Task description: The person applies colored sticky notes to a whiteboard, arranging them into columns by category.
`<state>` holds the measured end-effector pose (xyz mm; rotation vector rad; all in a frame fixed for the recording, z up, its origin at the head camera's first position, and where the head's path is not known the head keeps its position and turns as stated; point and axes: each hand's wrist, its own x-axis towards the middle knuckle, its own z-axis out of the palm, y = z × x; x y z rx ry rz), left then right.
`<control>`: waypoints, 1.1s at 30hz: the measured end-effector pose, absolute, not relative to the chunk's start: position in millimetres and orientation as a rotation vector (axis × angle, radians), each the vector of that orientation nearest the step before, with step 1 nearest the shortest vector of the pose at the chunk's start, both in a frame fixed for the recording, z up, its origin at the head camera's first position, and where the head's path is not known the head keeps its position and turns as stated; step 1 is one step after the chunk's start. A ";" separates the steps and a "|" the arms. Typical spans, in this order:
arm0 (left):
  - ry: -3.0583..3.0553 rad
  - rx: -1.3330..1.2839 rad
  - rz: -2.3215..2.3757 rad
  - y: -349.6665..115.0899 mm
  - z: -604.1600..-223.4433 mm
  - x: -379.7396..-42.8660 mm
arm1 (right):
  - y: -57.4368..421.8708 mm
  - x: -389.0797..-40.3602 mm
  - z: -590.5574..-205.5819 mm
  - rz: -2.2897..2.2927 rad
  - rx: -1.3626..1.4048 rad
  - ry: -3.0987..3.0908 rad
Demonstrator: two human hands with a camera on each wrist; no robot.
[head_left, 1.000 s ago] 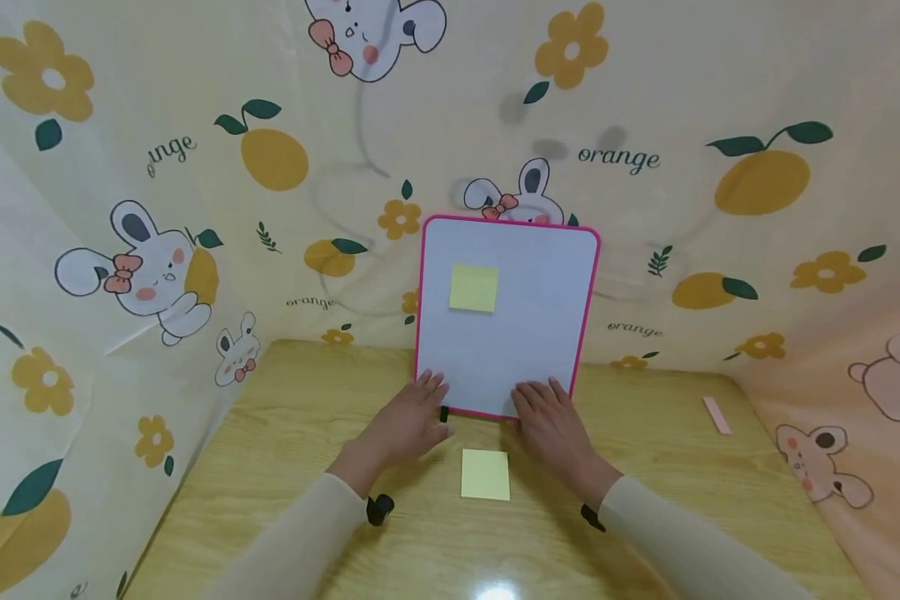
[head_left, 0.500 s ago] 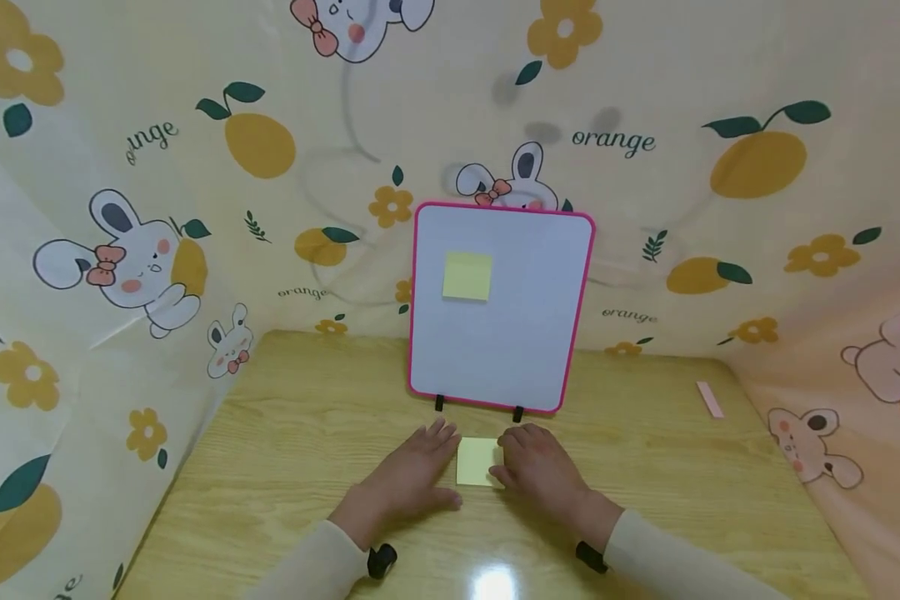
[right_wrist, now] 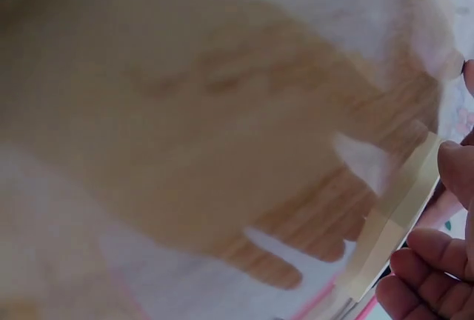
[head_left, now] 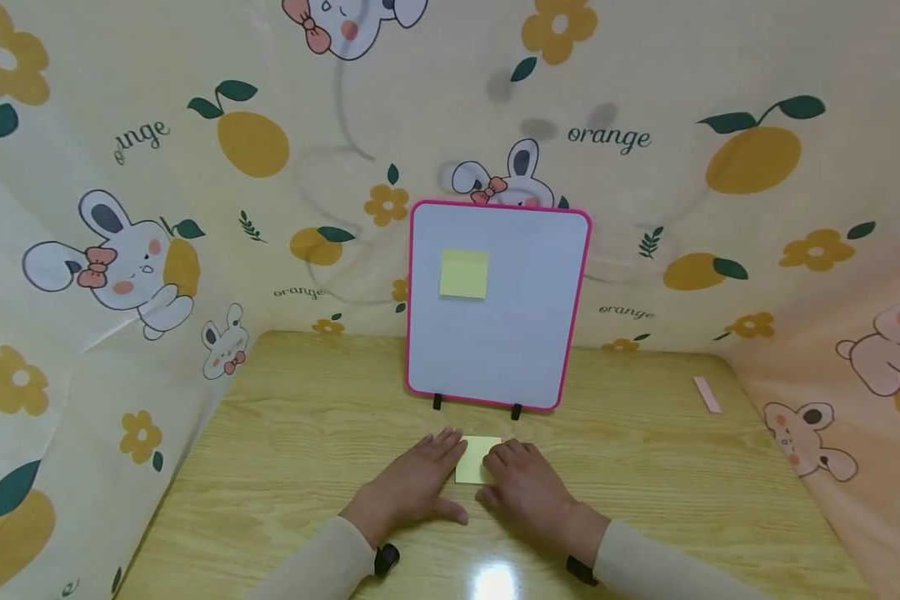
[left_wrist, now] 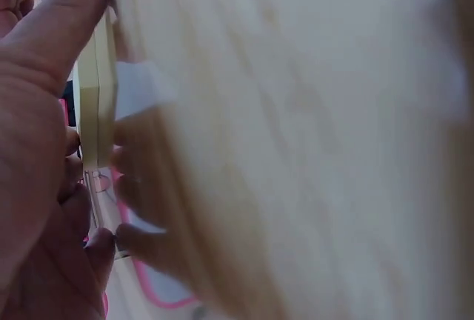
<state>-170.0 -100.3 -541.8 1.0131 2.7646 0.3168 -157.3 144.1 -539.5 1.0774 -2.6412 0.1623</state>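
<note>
A pale yellow sticky-note pad [head_left: 469, 465] lies on the wooden table in the head view. My left hand [head_left: 414, 483] lies along the pad's left side, fingers extended, fingertips at its upper left corner. My right hand [head_left: 534, 493] covers the pad's right edge with bent fingertips; no pinch shows plainly. Both wrist views show the pad edge-on as a thin stack: the pad [left_wrist: 96, 105] is beside the left fingers, and the pad [right_wrist: 392, 224] is near the right thumb [right_wrist: 455, 166]. A single yellow sticky note [head_left: 464, 273] is stuck on the upper left of the whiteboard [head_left: 525, 333].
The pink-rimmed whiteboard stands upright behind the hands on two black feet [head_left: 516, 412]. Far right on the wooden table [head_left: 307, 433] lies a small pink strip [head_left: 707, 395]. Patterned cloth [head_left: 630, 183] encloses the table at the back and sides.
Both hands have left the whiteboard's lower edge and come down toward me to the pad. Over the last half second the right hand shifted slightly left, further over the pad.
</note>
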 end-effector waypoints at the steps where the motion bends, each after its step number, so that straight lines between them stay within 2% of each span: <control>1: 2.764 1.010 0.312 -99.7 -542.1 -169.7 | 143.9 -156.6 -539.5 0.151 1.073 -2.642; 33: 2.730 0.934 0.381 -98.4 -544.7 -172.2 | 154.7 -166.2 -545.4 0.080 1.134 -2.702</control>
